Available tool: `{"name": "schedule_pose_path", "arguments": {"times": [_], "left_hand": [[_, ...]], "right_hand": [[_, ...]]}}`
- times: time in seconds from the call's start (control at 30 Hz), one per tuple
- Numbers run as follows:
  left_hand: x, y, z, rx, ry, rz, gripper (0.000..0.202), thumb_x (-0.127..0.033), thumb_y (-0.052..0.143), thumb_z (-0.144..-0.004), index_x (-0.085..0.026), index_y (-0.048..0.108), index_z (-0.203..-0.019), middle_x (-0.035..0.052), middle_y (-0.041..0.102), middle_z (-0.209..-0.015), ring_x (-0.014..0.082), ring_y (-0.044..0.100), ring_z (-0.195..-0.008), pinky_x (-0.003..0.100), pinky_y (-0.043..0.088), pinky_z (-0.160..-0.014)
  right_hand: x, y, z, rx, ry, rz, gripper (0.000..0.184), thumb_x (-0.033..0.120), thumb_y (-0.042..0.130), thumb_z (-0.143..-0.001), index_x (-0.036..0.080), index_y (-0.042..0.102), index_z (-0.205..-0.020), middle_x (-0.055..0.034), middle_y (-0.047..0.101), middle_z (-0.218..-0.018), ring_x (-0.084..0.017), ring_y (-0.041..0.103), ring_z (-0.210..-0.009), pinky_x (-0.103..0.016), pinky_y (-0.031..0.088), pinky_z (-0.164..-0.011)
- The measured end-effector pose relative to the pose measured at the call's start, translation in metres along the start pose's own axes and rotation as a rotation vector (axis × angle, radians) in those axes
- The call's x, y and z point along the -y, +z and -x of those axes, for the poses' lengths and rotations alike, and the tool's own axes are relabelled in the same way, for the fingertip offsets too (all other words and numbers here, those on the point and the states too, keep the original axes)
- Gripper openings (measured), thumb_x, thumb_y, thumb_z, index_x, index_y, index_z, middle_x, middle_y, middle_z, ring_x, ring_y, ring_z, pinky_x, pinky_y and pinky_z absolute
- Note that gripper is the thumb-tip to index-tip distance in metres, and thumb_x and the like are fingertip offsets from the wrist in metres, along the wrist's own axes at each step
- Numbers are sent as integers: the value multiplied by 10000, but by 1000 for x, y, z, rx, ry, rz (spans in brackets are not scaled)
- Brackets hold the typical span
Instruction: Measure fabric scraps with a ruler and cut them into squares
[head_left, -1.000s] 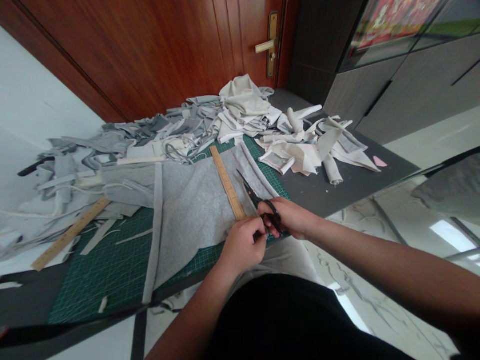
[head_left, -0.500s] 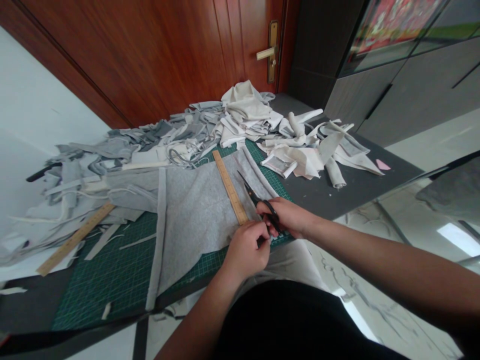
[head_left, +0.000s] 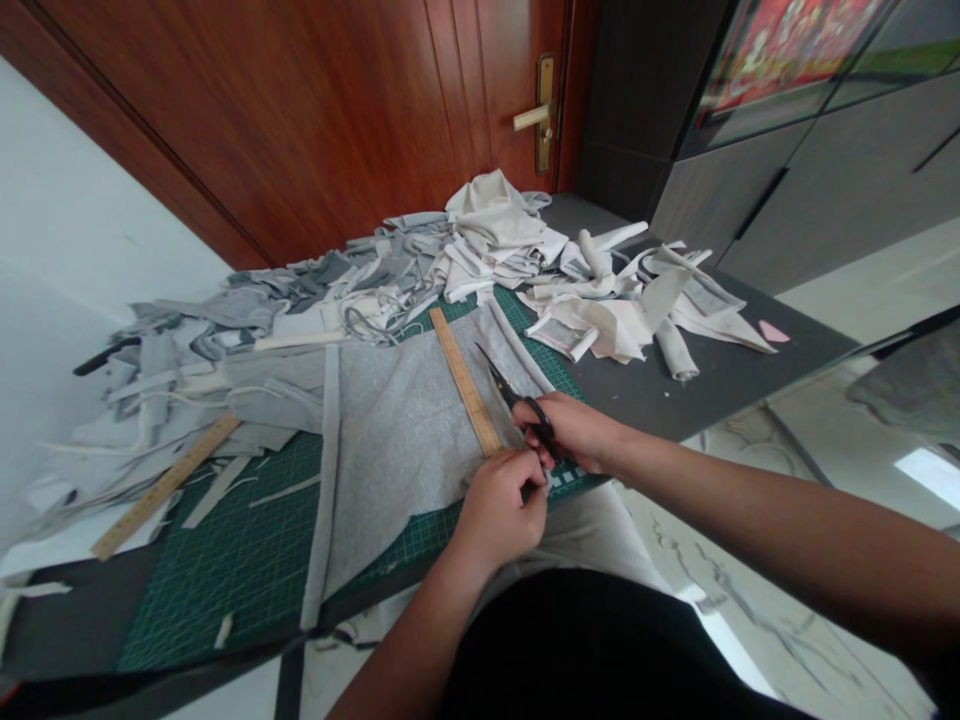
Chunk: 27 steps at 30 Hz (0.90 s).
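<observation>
My right hand [head_left: 574,430] grips the black handles of a pair of scissors [head_left: 511,396], blades pointing away along the right side of a wooden ruler [head_left: 465,382]. The ruler lies on a sheet of grey felt fabric [head_left: 397,420] spread over a green cutting mat [head_left: 225,560]. My left hand [head_left: 501,505] is closed in a pinch on the near edge of the grey fabric, just below the ruler's near end and touching the scissor handles.
A heap of grey and cream fabric scraps [head_left: 480,245] fills the back of the dark table [head_left: 675,385]. A second wooden ruler [head_left: 165,487] lies at the left. A wooden door [head_left: 337,110] stands behind. The table edge runs close to my body.
The view has shifted slightly, so everything sits a little lower and to the right in the picture. Both hands stay at the ruler's near end with scissors and fabric held as before.
</observation>
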<state>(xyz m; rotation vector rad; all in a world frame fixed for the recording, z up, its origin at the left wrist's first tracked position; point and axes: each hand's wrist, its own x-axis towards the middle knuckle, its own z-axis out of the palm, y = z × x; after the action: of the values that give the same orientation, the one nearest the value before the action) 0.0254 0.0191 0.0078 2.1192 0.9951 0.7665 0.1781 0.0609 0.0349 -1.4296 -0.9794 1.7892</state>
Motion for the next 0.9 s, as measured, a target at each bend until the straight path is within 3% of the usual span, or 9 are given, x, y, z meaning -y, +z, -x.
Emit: {"name": "schedule_pose_path", "arguments": {"times": [0.63, 0.9], "left_hand": [[1, 1, 0, 17, -9, -21, 202, -49, 593, -767, -207, 494, -689, 22, 646, -765, 194, 620, -776, 309, 446, -736], [1, 1, 1, 26, -32, -31, 206, -43, 586, -761, -211, 490, -691, 19, 647, -753, 193, 618, -759, 310, 442, -726]], "right_hand": [[8, 3, -14, -24, -4, 7, 219, 229, 596, -747, 187, 479, -566, 15, 480, -486, -82, 407, -384, -227, 281, -371], [14, 2, -22, 14, 23, -43, 222, 279, 602, -768, 200, 465, -611, 28, 471, -512, -91, 413, -403, -233, 333, -386]]}}
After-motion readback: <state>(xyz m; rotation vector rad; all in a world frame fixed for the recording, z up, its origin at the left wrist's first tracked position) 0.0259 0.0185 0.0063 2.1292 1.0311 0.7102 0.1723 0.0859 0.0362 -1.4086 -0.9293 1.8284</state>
